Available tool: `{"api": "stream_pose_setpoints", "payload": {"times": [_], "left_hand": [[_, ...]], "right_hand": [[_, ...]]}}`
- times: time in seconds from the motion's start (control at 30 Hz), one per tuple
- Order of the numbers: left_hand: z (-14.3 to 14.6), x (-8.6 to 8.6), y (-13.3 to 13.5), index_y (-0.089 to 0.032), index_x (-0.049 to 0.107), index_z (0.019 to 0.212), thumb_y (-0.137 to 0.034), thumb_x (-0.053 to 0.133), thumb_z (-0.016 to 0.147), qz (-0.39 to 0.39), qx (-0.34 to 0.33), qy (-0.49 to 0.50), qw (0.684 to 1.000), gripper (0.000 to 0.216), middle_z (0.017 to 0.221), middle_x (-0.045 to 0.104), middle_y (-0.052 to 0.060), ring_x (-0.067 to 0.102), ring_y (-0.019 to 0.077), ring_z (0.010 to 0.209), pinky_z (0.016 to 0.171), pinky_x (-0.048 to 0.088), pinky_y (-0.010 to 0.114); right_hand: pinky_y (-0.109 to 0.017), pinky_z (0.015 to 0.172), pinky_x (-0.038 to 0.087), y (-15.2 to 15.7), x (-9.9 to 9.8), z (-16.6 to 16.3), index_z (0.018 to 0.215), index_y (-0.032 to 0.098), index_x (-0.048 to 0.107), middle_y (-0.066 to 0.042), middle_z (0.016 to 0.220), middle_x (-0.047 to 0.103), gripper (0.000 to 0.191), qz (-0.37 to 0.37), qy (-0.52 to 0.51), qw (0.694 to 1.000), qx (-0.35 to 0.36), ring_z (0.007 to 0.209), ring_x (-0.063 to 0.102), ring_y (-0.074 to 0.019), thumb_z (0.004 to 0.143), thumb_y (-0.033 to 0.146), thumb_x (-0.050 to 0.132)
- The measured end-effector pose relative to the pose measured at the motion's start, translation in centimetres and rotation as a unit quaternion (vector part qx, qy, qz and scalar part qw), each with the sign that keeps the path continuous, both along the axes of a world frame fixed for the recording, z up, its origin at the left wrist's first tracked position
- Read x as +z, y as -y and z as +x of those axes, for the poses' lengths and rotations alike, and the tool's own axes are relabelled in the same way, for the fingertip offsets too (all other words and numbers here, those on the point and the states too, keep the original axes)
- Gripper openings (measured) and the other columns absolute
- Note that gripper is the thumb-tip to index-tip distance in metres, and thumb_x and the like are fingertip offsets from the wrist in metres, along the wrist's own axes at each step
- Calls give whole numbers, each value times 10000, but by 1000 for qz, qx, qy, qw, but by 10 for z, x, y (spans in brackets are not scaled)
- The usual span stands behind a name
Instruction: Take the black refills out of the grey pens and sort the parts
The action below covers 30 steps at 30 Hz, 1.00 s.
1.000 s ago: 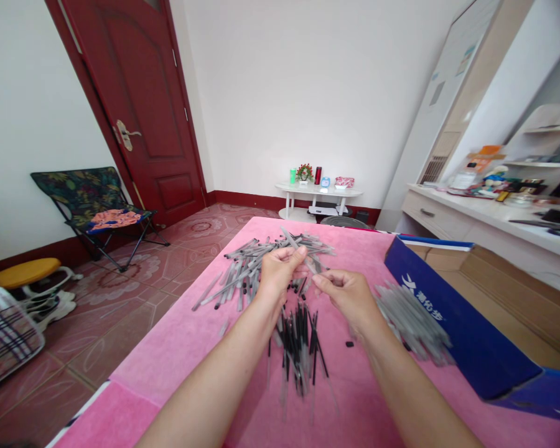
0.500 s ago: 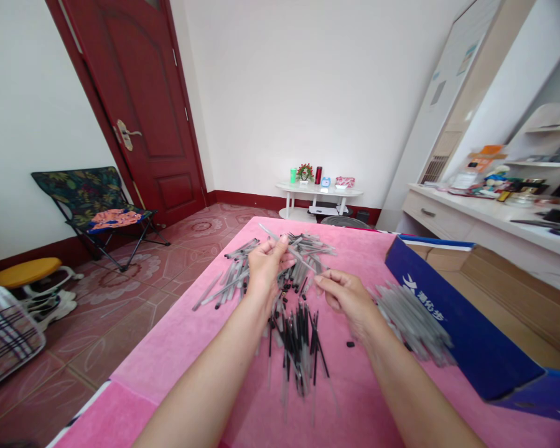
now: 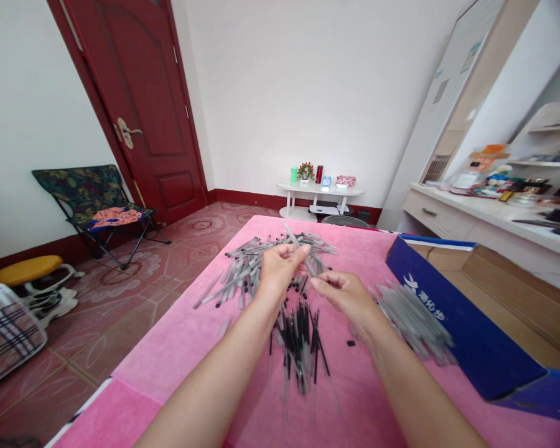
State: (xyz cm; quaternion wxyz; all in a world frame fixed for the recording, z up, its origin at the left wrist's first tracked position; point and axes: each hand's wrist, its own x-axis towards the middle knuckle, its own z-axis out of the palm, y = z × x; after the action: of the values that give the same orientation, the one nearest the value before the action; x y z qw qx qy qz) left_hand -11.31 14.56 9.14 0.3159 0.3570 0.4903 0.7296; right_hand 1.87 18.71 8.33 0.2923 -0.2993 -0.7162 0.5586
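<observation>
My left hand [image 3: 282, 269] is closed in a pinch around a clear grey pen barrel [image 3: 291, 235], which slants from upper left to lower right. At the barrel's lower end my right hand [image 3: 344, 294] pinches with thumb and forefinger; any small part between those fingertips is hidden. Beneath and beside my left hand spreads a loose pile of pen barrels [image 3: 233, 280], some with black ends. Closer to me lies a bundle of thin black-and-clear pen refills [image 3: 301, 342]. A row of pens [image 3: 413, 323] lies right of my right hand, and one small black cap [image 3: 351, 343] sits apart.
A blue cardboard box [image 3: 466, 330] stands open at the right on the pink tablecloth [image 3: 191, 361]. Behind the table is a low white stand [image 3: 320, 190] with small items. A folding chair [image 3: 93, 205] is at the left, and a cluttered white counter [image 3: 480, 208] at the right.
My left hand has shifted right, nearer my right hand, and the barrel has turned steeper. My right hand has barely moved.
</observation>
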Motion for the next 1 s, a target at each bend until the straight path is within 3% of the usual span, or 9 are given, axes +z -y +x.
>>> {"api": "stream_pose_setpoints", "payload": {"times": [0.13,0.27,0.43,0.57,0.67,0.77,0.87,0.93,1.0], "left_hand": [[-15,6,3,-125,577,622,-457,673,578,5,58,9,998,348,522,567,-8,513,75,420,427,447,190],[-40,15,9,-124,587,638,-451,698,540,32,144,34,988,359,565,596,6,528,71,435,413,418,158],[-49,20,13,-128,595,642,-451,710,519,41,147,52,987,365,571,595,5,525,62,433,420,422,152],[-43,19,12,-122,593,643,-463,696,541,35,132,43,990,370,606,608,26,521,61,438,415,423,150],[-37,19,11,-120,607,652,-462,698,540,6,94,25,995,371,602,616,41,521,69,438,416,423,156],[-28,16,11,-123,621,623,-454,718,512,-49,-4,-16,999,362,539,589,23,515,74,436,421,417,164],[-15,11,9,-132,643,623,-450,727,492,-79,-73,-45,993,354,519,560,-7,500,67,453,443,416,168],[-7,5,7,-136,661,649,-460,716,509,-81,-98,-45,991,358,557,571,-6,497,64,482,464,420,170],[0,-1,5,-138,674,694,-468,698,540,-85,-123,-32,988,366,604,586,3,499,62,508,480,420,168]], "right_hand": [[-207,460,236,-3,5,8,484,153,493,59,470,357,278,86,51,991,91,464,305,-63,664,340,593],[-208,433,205,-8,-5,14,422,159,453,67,430,296,283,134,153,968,151,430,273,-59,657,272,560],[-213,370,153,2,-24,10,359,163,507,70,318,301,240,173,237,944,150,330,249,-49,587,187,577],[-218,360,160,13,-24,6,344,164,552,47,277,374,287,192,246,937,157,296,283,-53,605,260,624],[-209,371,210,10,-16,3,400,158,595,25,318,442,344,145,199,958,148,320,353,-69,671,371,593],[-199,354,192,3,-6,2,546,139,619,27,389,460,428,20,72,995,65,322,313,-59,719,514,505],[-188,347,127,-1,3,3,689,144,591,37,492,464,442,-77,-34,996,-7,335,245,-42,729,565,464],[-187,363,126,0,7,4,686,155,566,51,508,431,373,-66,-50,996,-15,363,229,-40,719,523,514],[-187,395,183,1,9,4,640,152,561,57,503,408,303,-4,-47,999,-13,405,261,-46,691,450,581]]}}
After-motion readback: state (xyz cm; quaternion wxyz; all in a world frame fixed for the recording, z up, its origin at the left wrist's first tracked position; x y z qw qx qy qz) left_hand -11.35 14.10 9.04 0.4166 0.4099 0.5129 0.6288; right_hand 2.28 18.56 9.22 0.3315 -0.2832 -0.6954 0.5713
